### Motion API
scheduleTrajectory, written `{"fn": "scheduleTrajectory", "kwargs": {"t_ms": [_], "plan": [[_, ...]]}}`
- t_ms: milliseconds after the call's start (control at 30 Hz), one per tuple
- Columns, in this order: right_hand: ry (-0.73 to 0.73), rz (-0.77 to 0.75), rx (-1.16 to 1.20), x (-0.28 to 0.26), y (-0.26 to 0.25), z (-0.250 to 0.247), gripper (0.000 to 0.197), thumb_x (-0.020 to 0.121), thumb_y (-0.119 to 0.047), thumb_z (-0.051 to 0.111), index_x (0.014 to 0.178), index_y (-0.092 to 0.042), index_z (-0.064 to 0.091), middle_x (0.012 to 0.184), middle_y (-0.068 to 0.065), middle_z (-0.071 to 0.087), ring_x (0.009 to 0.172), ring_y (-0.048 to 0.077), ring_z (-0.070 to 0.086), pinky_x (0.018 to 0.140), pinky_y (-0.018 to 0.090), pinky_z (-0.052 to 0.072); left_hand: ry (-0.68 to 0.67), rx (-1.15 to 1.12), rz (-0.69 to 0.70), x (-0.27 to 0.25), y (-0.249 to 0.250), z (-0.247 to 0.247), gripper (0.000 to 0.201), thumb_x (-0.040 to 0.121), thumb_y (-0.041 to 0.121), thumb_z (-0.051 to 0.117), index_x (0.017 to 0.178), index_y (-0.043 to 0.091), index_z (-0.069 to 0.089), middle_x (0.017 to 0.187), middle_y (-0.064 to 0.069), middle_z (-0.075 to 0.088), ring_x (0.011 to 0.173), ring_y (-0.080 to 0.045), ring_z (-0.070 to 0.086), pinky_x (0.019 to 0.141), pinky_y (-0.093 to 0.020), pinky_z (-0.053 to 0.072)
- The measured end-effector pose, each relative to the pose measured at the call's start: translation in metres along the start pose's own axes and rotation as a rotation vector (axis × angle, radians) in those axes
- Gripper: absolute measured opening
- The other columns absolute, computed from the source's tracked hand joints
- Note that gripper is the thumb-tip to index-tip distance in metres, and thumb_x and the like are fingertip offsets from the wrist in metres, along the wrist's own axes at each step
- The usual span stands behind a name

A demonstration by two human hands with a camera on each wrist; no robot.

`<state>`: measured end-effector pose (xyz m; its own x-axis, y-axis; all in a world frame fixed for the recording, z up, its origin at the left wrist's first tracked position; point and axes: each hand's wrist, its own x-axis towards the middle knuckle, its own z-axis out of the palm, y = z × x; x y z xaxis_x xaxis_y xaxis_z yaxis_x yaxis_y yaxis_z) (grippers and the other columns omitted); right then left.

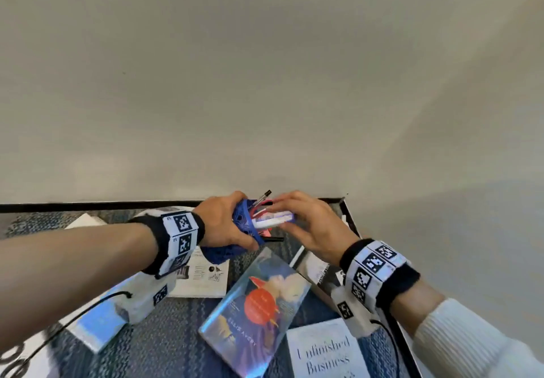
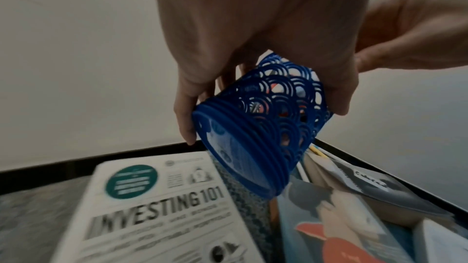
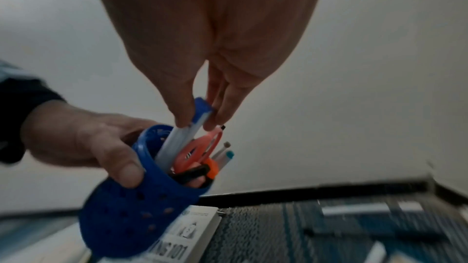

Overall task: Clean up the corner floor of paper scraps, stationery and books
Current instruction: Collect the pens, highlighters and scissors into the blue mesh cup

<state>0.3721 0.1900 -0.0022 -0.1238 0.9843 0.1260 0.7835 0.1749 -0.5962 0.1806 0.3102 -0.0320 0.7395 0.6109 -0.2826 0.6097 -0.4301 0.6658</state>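
The left hand [image 1: 223, 221] grips a blue openwork pen holder [image 2: 260, 127], fingers and thumb curled round its wall, and holds it tilted in the air above the books near the corner of the floor. The right hand [image 1: 309, 224] pinches a white marker with a blue cap [image 3: 187, 129] between thumb and fingertips, its lower end inside the holder's mouth. Also in the holder are salmon-pink scissors [image 3: 200, 149], a black-capped pen [image 1: 263, 196] and a teal-tipped pen [image 3: 228, 156]. Under the holder a white book reads "INVESTING 101" [image 2: 157, 205]. Beside it on the blue patterned carpet [image 1: 176, 333] lies a glossy book with a red circle on its cover and the author name "ELLIS AVERY" [image 1: 253, 310]. Nearest the right wrist a white book reads "Unfinished Business" [image 1: 323, 354]. A grey book [image 2: 375, 187] lies by the black baseboard [image 1: 88, 205]; its lettering is too blurred to read.
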Motion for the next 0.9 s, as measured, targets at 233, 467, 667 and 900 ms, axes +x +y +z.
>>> {"fn": "scheduleTrajectory", "kwargs": {"t_ms": [233,467,667,900], "plan": [[0.395,0.563,-0.043,-0.038,0.072,0.003,0.011,0.089,-0.019,0.063,0.099,-0.018,0.064,0.097,0.000,0.069,0.088,0.015,0.064,0.085,0.037,0.052,0.085,-0.226,-0.017,0.031,0.010,0.067,0.090,0.033,0.065,0.078,0.113,0.035,0.050,0.097,0.015,0.066,0.086,-0.010,0.064,0.076,-0.022,0.047],[-0.262,0.665,-0.363,-0.035,0.100,0.053,0.038,0.081,-0.018,0.057,0.118,-0.024,0.065,0.123,0.004,0.061,0.118,0.026,0.052,0.100,0.039,0.044,0.172,-0.156,0.011,0.030,-0.035,0.097,0.103,0.038,0.069,0.077,0.130,0.039,0.043,0.119,0.010,0.058,0.104,-0.019,0.057,0.094,-0.041,0.047],[-0.341,0.536,-0.672,-0.025,0.102,0.063,0.040,0.081,-0.028,0.056,0.119,-0.014,0.062,0.126,0.006,0.054,0.119,0.029,0.050,0.096,0.041,0.044,0.190,-0.074,0.019,0.025,-0.037,0.103,0.109,0.043,0.070,0.073,0.139,0.036,0.034,0.123,0.010,0.048,0.108,-0.020,0.046,0.095,-0.039,0.042],[-0.304,0.607,-0.521,-0.021,0.112,0.065,0.037,0.077,-0.021,0.066,0.111,-0.008,0.062,0.122,0.013,0.051,0.111,0.035,0.056,0.090,0.038,0.048,0.174,-0.080,0.013,0.024,-0.035,0.100,0.109,0.045,0.070,0.072,0.141,0.035,0.032,0.125,0.010,0.047,0.109,-0.018,0.044,0.094,-0.038,0.043]]}}
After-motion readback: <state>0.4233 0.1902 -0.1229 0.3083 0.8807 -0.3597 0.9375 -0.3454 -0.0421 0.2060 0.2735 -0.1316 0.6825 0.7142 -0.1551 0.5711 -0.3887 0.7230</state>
